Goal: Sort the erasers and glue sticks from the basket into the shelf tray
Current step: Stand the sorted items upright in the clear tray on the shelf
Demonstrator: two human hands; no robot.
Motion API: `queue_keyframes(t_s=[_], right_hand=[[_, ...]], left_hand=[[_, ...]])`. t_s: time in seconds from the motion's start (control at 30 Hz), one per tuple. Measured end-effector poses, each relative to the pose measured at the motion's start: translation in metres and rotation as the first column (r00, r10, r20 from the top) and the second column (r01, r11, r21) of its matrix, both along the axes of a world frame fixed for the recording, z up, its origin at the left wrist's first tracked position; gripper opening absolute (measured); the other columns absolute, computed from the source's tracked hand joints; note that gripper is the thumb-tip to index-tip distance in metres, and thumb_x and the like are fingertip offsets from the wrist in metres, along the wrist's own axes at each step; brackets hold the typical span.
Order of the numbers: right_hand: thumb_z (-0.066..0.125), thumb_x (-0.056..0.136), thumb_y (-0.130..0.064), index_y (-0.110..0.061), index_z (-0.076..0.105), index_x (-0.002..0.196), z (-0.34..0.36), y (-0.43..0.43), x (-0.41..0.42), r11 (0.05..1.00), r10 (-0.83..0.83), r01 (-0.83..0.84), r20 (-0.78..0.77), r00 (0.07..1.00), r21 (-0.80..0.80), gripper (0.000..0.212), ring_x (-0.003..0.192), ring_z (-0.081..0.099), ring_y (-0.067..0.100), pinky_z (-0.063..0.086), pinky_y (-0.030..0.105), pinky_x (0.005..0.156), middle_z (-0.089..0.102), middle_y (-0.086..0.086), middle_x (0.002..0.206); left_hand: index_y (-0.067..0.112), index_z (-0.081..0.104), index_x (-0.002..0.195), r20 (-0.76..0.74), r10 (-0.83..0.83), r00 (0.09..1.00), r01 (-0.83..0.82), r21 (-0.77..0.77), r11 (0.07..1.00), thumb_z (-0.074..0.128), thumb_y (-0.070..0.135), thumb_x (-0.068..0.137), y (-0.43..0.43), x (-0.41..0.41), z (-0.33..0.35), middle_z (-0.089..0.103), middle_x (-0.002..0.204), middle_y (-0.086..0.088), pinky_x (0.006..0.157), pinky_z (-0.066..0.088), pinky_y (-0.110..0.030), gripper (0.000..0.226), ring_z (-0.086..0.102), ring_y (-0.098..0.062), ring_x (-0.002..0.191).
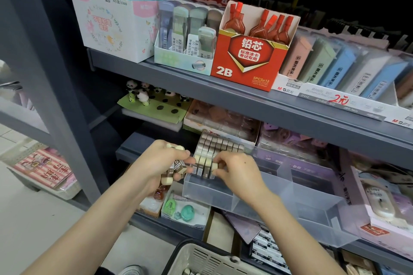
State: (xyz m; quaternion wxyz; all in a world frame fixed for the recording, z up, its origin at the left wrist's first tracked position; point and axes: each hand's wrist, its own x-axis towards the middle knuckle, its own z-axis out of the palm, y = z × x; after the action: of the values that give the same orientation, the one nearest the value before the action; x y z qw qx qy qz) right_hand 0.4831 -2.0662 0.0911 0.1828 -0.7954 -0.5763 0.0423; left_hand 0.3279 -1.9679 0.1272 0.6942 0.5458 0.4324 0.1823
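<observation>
Head view: erasers being set into the tray (245, 200).

**Step in hand.** Placement. The right hand (237, 171) pinches one cream-ended eraser (215, 165) between its thumb and curled fingers. It holds it at the front of the block (220, 146) of erasers that stands in the tray's left compartment. The left hand (156, 161), just beside the tray's left wall, is curled round a bundle (176, 166) of spare erasers and serves as the supply. The tray sits on the lower shelf (129, 152). The basket (201, 259) lies below, at the bottom edge of the view.

**Next move (judged).** The pinched eraser needs to go down upright into the gap in the front row, flush with its neighbours. It should be pressed in without tipping the loose front pieces. The right hand would then draw another eraser from the bundle.

**Counts.**
- Hands: two, both holding erasers.
- Erasers, right hand: one.
- Erasers, left hand: at least four ends show; the fingers hide the rest, so the total cannot be told.
- Erasers in the tray: back rows about eight across and several rows deep, with roughly three or four pieces in the front row. The exact total cannot be told.
- Tray compartments: three visible. Only the left one shows erasers.
- Glue sticks: none can be made out.
- Basket contents: a few small items at the frame edge, too cropped to count.
</observation>
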Motion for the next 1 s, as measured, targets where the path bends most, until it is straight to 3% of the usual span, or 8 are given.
queue_keyframes(t_s=[0.07,0.23,0.5,0.6,0.7,0.8,0.87,1.0], right_hand=[[0.069,0.084,-0.03,-0.021,0.067,0.108,-0.003,0.0,-0.001,0.999,0.008,-0.015,0.149,0.989,0.046,0.025,0.091,0.063,0.015,0.044,0.026,0.078,0.069,-0.007,0.094],[0.09,0.052,-0.034,-0.024,0.071,0.072,-0.01,0.001,0.002,0.989,-0.068,0.022,0.309,0.949,0.148,0.03,0.061,0.062,0.02,0.045,0.026,0.046,0.062,-0.007,0.066],[0.091,0.043,-0.036,-0.024,0.057,0.061,-0.011,0.003,-0.001,0.977,-0.132,0.062,0.347,0.928,0.203,0.039,0.061,0.058,0.019,0.041,0.026,0.044,0.057,-0.007,0.064],[0.09,0.046,-0.036,-0.025,0.058,0.065,-0.013,0.001,0.001,0.974,-0.142,0.082,0.283,0.949,0.213,0.039,0.065,0.059,0.02,0.042,0.026,0.048,0.058,-0.008,0.066],[0.083,0.064,-0.036,-0.024,0.066,0.08,-0.008,-0.006,0.002,0.963,-0.136,0.095,0.148,0.98,0.254,0.026,0.076,0.061,0.019,0.046,0.029,0.061,0.065,-0.007,0.078],[0.068,0.084,-0.034,-0.027,0.07,0.103,0.006,-0.012,-0.001,0.957,-0.026,0.063,-0.13,0.991,0.284,0.02,0.094,0.059,0.009,0.047,0.03,0.083,0.067,-0.011,0.098],[0.064,0.086,-0.037,-0.033,0.069,0.108,0.015,-0.014,-0.005,0.952,0.108,-0.015,-0.288,0.951,0.306,0.024,0.1,0.055,0.003,0.043,0.029,0.092,0.064,-0.017,0.102],[0.055,0.077,-0.053,-0.037,0.07,0.104,0.024,-0.014,-0.011,0.95,0.222,-0.129,-0.322,0.92,0.286,0.035,0.099,0.052,0.006,0.039,0.027,0.091,0.06,-0.02,0.095]], left_hand=[[-0.001,0.059,0.089,-0.005,-0.011,1.0,0.011,0.019,1.0,0.06,0.001,0.089,0.0,-0.001,0.001,0.072,0.088,-0.018,0.037,0.037,-0.02,0.002,0.068,-0.02,0.068],[0.004,0.063,0.083,-0.002,-0.014,1.0,0.014,0.07,0.997,0.067,0.003,0.084,0.0,-0.004,0.001,0.073,0.088,-0.015,0.036,0.035,-0.019,0.005,0.069,-0.021,0.073],[0.005,0.058,0.097,-0.045,-0.113,0.993,0.117,0.093,0.989,0.066,0.005,0.086,-0.004,-0.003,0.005,0.074,0.087,-0.01,0.037,0.031,-0.019,0.013,0.065,-0.018,0.072],[0.006,0.055,0.1,-0.057,-0.131,0.99,0.135,0.083,0.987,0.067,-0.001,0.082,-0.004,-0.002,0.004,0.072,0.095,-0.019,0.041,0.033,-0.023,0.023,0.061,-0.023,0.078],[0.004,0.052,0.103,-0.047,-0.16,0.986,0.164,0.089,0.982,0.059,-0.009,0.084,-0.004,-0.002,0.004,0.074,0.089,-0.011,0.041,0.032,-0.023,0.025,0.062,-0.019,0.073],[0.007,0.049,0.108,-0.034,-0.212,0.977,0.215,0.121,0.969,0.059,-0.008,0.085,-0.006,-0.002,0.004,0.075,0.086,-0.006,0.04,0.033,-0.022,0.029,0.063,-0.017,0.071],[0.011,0.049,0.11,-0.032,-0.246,0.969,0.248,0.15,0.957,0.063,-0.005,0.084,-0.008,-0.002,0.005,0.074,0.082,-0.004,0.039,0.033,-0.021,0.034,0.064,-0.018,0.074],[0.013,0.051,0.11,-0.046,-0.35,0.936,0.351,0.227,0.909,0.066,0.0,0.083,-0.015,-0.001,0.007,0.067,0.073,-0.003,0.038,0.033,-0.019,0.034,0.063,-0.005,0.061]])
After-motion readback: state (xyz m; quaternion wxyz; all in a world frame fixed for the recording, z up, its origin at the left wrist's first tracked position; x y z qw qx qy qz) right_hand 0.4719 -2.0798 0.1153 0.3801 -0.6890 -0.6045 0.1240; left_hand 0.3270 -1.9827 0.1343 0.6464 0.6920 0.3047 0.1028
